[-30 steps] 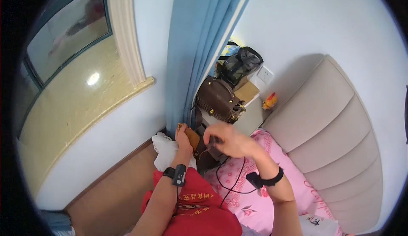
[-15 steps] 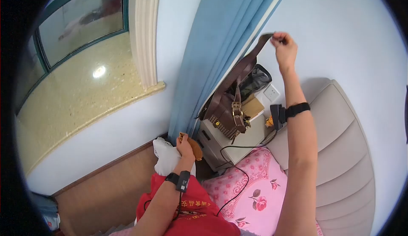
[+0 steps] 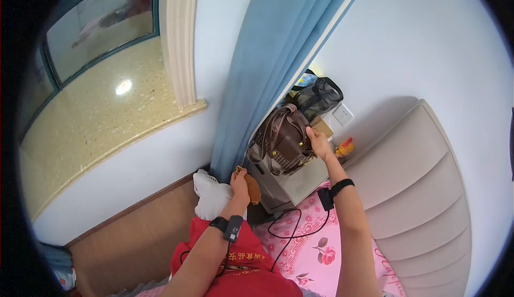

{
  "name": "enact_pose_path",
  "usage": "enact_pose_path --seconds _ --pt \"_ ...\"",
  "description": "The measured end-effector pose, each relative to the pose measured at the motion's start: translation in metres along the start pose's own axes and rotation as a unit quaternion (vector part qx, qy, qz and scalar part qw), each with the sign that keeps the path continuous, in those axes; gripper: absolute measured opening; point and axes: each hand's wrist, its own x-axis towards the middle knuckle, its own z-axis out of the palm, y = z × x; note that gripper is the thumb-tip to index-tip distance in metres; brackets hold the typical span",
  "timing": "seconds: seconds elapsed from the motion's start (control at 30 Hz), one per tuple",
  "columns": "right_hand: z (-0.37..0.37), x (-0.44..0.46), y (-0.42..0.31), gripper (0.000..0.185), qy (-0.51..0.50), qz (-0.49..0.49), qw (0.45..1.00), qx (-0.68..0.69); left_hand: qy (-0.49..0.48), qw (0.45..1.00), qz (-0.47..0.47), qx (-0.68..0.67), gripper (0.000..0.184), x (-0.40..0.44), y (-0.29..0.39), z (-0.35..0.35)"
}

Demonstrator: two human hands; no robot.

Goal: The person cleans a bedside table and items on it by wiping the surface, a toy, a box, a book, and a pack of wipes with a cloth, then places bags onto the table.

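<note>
My left hand is closed on a small orange-brown pouch, in front of the blue curtain's lower end. A brown handbag with a checked lower part and gold fittings stands on the bedside cabinet. Its wide strap lies over the bag's left side. My right hand is at the bag's right side, fingers bent against it; whether they grip the bag is unclear. A white cloth item hangs beside my left forearm.
Behind the handbag are a dark see-through bag and a cardboard box. An orange-red toy sits near the padded headboard. A pink flowered pillow lies below. The blue curtain hangs left of the cabinet.
My right hand first raised the bag's wide strap up high, then came down to the bag's right side. The strap now lies on the bag. My left hand still holds the pouch.
</note>
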Motion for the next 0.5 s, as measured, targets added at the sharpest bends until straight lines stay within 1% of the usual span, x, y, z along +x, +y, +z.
enact_pose_path --seconds 0.1,0.13,0.2,0.3,0.4,0.43,0.5 --pt "-0.011 0.000 -0.039 0.031 -0.015 0.076 0.997 0.027 0.001 1.000 -0.017 0.013 0.018 -0.010 0.009 0.005" --pt "-0.011 -0.003 -0.048 0.029 0.039 0.041 0.997 -0.046 0.005 1.000 -0.023 0.013 0.018 -0.012 0.010 0.007" --pt "-0.006 -0.011 -0.062 0.025 0.144 -0.029 0.971 -0.191 0.013 0.999 -0.035 0.014 0.019 -0.014 0.012 0.008" --pt "0.002 -0.024 -0.084 0.020 0.203 -0.136 0.955 -0.168 -0.021 0.999 -0.022 0.017 0.020 -0.005 0.004 0.001" --pt "0.009 -0.039 -0.105 0.021 0.206 -0.250 0.927 -0.188 -0.013 0.999 -0.011 0.040 0.020 -0.008 0.003 0.003" --pt "0.013 -0.044 -0.108 0.021 0.186 -0.240 0.938 -0.169 -0.015 0.999 -0.013 0.037 0.020 -0.006 0.001 0.004" --pt "0.020 -0.054 -0.109 0.022 0.211 -0.210 0.950 -0.096 -0.020 0.999 -0.017 0.032 0.019 -0.002 -0.002 0.003"
